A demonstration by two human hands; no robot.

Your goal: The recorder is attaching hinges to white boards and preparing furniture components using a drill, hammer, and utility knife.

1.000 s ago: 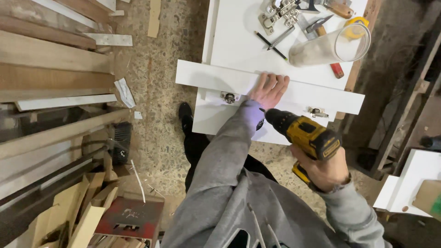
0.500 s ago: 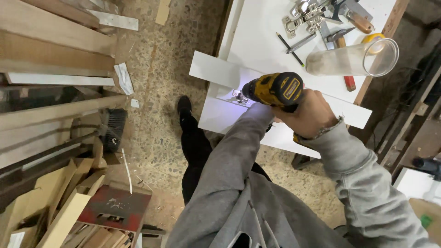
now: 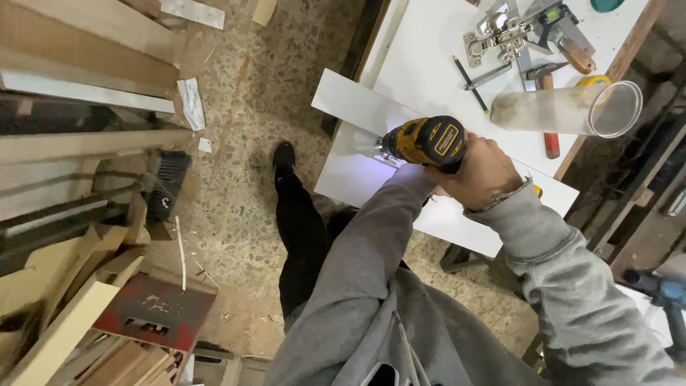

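Right hand (image 3: 480,174) is wrapped around a yellow cordless drill (image 3: 423,140), its lit nose pressed to the white panel (image 3: 346,107) lying at the near edge of the white worktable (image 3: 429,64). Left hand is hidden behind the drill; its grip cannot be told. Step judged: driving a screw into the panel. Next calls for steady downward pressure, tool square.

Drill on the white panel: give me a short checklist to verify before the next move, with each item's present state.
1. Right hand grips the drill: ok.
2. Drill light on the white panel: ok.
3. Bit seated on a screw: cannot tell, tip hidden.
4. Left hand steadying the panel: cannot tell, hidden behind the drill.
5. Clear tube lying apart from the drill: ok.
6. Pencil clear of the drill: ok.
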